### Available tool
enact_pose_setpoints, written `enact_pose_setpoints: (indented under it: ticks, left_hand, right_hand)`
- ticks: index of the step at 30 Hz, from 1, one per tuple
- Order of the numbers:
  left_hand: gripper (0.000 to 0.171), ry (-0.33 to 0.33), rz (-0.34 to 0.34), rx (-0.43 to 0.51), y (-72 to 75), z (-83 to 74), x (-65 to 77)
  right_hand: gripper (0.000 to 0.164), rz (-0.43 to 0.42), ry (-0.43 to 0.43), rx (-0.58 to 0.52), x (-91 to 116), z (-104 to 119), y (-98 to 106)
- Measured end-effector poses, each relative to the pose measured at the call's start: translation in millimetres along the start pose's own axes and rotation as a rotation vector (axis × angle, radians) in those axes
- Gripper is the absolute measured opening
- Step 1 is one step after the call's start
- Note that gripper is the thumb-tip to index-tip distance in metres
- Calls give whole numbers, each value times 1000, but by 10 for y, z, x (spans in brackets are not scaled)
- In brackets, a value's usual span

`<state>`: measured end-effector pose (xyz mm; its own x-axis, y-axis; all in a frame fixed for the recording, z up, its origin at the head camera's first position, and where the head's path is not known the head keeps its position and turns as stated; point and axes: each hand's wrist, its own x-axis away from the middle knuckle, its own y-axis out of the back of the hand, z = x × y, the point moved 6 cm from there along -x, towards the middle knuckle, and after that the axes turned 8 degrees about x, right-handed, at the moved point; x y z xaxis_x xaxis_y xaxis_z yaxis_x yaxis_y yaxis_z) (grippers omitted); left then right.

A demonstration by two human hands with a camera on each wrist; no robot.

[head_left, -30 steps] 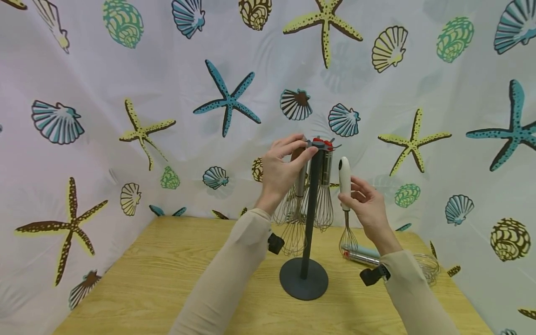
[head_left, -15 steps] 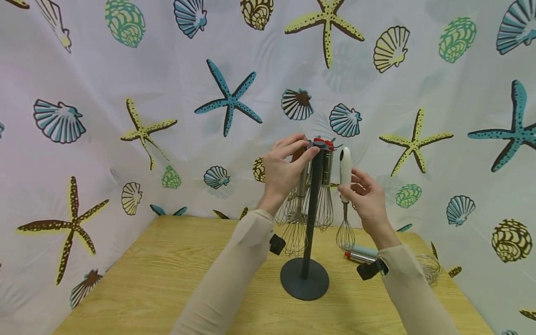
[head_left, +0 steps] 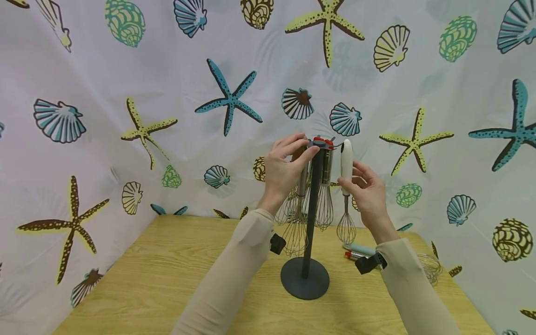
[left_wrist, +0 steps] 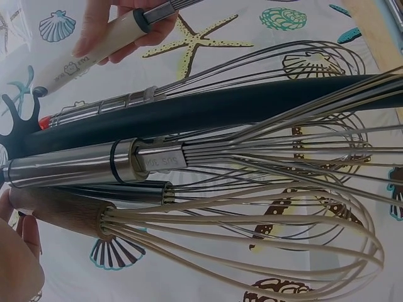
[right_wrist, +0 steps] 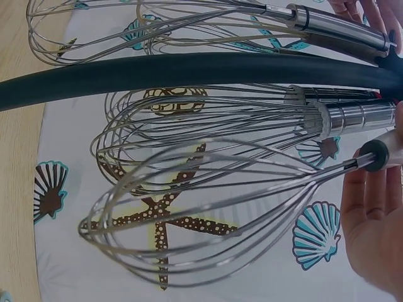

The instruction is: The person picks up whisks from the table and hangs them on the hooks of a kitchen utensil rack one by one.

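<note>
One hand, the right (head_left: 369, 193), is pinching a white whisk (head_left: 346, 160) pretty much upright, its top right by a hook of the stand (head_left: 311, 218); can't tell if they touch. Left hand (head_left: 281, 171) grips the stand's top. Other whisks (left_wrist: 75, 171) hang there, and a blue handle (head_left: 362, 250) lies on the table (head_left: 188, 260).

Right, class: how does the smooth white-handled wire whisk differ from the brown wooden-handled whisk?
Loops: the white-handled whisk has silver wires; the brown wooden-handled whisk has cream-coloured ones.
Handle: the white-handled whisk has a dark collar; the brown wooden-handled whisk shows none.
Place: the white-handled whisk is held in the person's right hand, right of the round-based black stand; the brown wooden-handled whisk hangs to its left.
Both point their rounded loops down.
</note>
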<state>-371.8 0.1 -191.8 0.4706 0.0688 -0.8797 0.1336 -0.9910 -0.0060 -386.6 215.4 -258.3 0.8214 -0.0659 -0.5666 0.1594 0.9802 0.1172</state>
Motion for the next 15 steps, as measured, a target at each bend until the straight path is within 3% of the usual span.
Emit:
enact_pose_setpoints:
  ticks: [15]
  left_hand:
    - [29, 0, 6, -3, 5, 6, -3]
  right_hand:
    - [52, -21, 51, 9, -37, 41, -34]
